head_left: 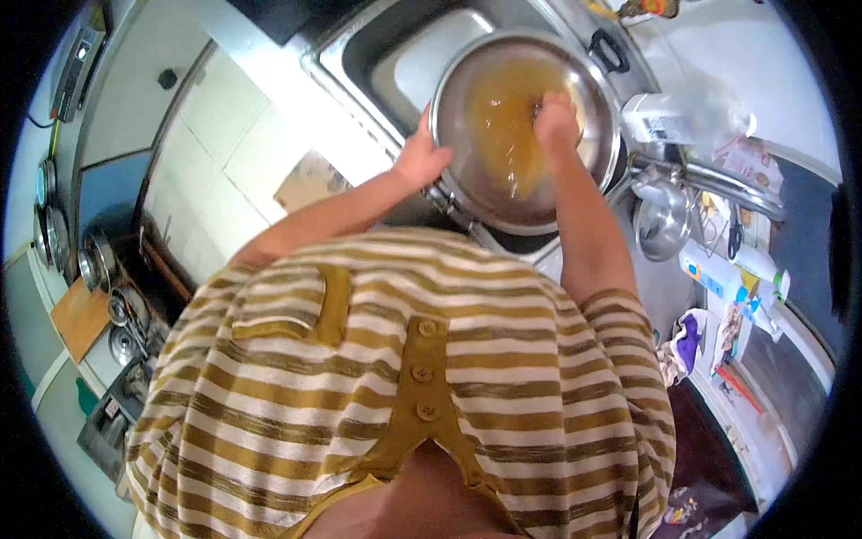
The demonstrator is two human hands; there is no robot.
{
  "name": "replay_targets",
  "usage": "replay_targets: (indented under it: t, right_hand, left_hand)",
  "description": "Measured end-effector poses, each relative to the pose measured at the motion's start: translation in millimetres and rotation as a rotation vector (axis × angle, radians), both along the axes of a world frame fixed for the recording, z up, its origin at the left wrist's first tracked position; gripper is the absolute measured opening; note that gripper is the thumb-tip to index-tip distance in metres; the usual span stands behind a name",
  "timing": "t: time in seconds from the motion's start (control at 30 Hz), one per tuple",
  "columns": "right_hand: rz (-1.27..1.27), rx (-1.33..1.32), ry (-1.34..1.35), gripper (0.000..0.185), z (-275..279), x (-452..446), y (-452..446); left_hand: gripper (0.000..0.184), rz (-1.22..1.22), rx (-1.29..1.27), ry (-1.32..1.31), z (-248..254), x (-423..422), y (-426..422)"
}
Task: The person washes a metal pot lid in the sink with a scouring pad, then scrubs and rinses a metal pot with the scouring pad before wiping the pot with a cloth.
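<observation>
A wide, round metal pan [476, 184] rests over the sink [359, 99], with yellowish-brown liquid [507, 148] pooled across its bottom. My left hand [424, 160] is closed on the pan's near-left rim, thumb toward the inside. Inside the pan, near its right side, my right hand [558, 121] reaches down with curled fingers. Something small and dark shows by those fingertips, but its kind is hidden. A black looped handle [611, 51] sticks up by the pan's far right edge.
A faucet [732, 186] and a white bottle [678, 119] stand right of the pan. Beyond them are a metal bowl [663, 229] and a spray bottle [718, 274]. Cookware [121, 305] sits at far left. A cardboard piece [310, 180] lies on the tiled floor.
</observation>
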State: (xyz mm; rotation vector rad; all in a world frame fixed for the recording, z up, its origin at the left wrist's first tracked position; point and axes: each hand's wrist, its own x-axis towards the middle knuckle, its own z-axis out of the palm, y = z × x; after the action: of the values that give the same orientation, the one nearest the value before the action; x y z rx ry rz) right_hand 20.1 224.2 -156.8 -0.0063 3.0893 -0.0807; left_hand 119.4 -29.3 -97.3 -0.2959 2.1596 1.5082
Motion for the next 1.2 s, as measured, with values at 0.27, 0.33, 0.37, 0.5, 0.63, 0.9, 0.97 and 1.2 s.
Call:
replay_targets:
  t: [0.27,0.33,0.37,0.5,0.63,0.9,0.97,1.2]
  right_hand:
    - [0.226,-0.655,0.309,0.025,79,-1,-68]
    - [0.333,-0.628,0.371,0.026,81,-11,-96]
    - [0.423,-0.64,0.35,0.025,83,-14,-110]
    - [0.286,-0.69,0.287,0.022,78,-44,-110]
    - [-0.104,-0.387,0.381,0.02,70,-83,-55]
    - [-0.163,0.134,0.165,0.017,63,11,54]
    - [0.062,0.306,-0.018,0.019,53,52,60]
    - [0.005,-0.153,-0.353,0.022,57,117,35]
  left_hand:
    - [0.085,-0.011,0.011,0.046,1,0,1]
    - [0.085,-0.013,-0.033,-0.008,16,-3,1]
    - [0.085,-0.022,-0.038,-0.001,12,-2,1]
    - [0.082,0.044,0.111,0.024,-12,4,1]
    - [0.079,0.011,0.008,-0.073,11,1,1]
    - [0.078,0.059,0.064,0.121,-9,2,4]
    - [0.078,0.055,0.101,0.123,-17,3,3]
    - [0.079,0.042,0.123,0.121,-16,1,1]
